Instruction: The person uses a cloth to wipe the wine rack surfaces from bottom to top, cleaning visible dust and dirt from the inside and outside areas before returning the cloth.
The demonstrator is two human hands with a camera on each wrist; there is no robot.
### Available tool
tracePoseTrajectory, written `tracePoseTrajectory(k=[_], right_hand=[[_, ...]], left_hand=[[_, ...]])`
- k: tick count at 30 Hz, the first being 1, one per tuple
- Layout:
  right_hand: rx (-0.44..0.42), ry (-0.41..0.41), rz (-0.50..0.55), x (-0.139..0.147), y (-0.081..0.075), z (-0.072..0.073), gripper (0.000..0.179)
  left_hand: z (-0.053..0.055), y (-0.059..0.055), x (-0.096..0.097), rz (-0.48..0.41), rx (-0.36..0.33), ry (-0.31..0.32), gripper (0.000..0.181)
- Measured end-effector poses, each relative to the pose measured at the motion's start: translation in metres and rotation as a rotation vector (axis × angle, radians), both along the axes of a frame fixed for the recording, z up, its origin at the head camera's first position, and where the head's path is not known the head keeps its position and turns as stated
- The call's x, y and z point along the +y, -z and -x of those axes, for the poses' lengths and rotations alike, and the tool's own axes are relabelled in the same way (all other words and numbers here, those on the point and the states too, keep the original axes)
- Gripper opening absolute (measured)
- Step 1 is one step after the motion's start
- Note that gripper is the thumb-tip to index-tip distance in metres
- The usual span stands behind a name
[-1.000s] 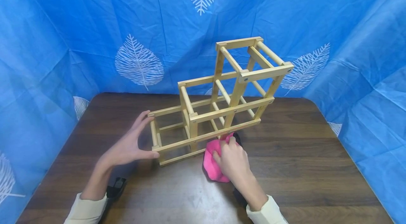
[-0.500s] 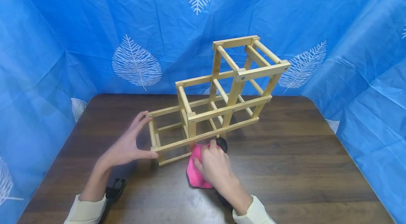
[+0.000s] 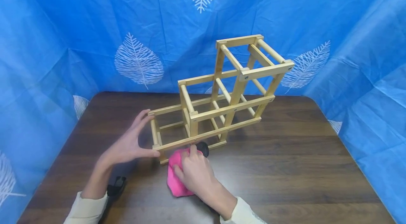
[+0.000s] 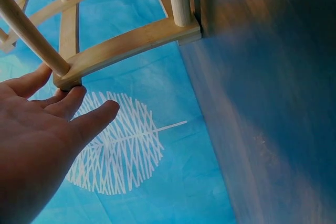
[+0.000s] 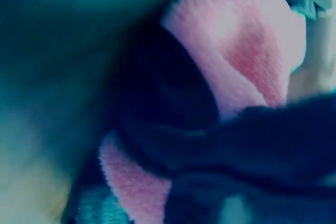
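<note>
A stepped wooden rack of pale slats and round dowels stands on the table, its tall end at the right. My left hand spans its low left end, thumb at the front corner and fingers at the rear one. In the left wrist view the fingertips press against a corner of the frame. My right hand grips a bunched pink cloth at the rack's lower front rail, near the left end. Fuzzy pink cloth fills much of the dark, blurred right wrist view.
The brown wooden table runs back to a blue curtain with white leaf prints, which also hangs at both sides. A black rounded item shows beside the right fingertips. A black strap buckle hangs by the left wrist.
My right hand has slid leftward with the pink cloth along the rack's lower front, from near the middle toward the left end. The left hand and the rack stay in place.
</note>
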State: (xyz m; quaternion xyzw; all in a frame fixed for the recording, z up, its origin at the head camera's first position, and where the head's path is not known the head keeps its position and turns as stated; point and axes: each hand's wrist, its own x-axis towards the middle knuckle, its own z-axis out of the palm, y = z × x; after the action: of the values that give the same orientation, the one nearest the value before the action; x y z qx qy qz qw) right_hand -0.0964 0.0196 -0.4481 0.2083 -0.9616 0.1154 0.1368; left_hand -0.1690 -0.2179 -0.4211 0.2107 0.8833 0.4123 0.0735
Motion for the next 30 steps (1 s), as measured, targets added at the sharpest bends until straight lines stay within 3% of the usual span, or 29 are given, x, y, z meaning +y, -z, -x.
tracePoseTrajectory(k=[7,15,25,30], right_hand=[[0.017,-0.028,0.004,-0.01,0.005,0.0,0.034],[0.033,0.004,-0.008,0.003,0.005,0.002,0.026],[0.001,0.153,0.021,0.064,0.001,0.008,0.022],[-0.104,0.241,0.056,0.097,-0.003,0.014,0.021]], left_hand=[[0.0,-0.001,0.003,0.001,-0.008,0.002,0.107],[0.001,0.0,0.003,-0.004,-0.008,0.021,0.106],[0.0,-0.002,0.001,0.008,-0.008,0.028,0.105],[0.0,0.0,0.001,0.0,-0.01,0.023,0.105]])
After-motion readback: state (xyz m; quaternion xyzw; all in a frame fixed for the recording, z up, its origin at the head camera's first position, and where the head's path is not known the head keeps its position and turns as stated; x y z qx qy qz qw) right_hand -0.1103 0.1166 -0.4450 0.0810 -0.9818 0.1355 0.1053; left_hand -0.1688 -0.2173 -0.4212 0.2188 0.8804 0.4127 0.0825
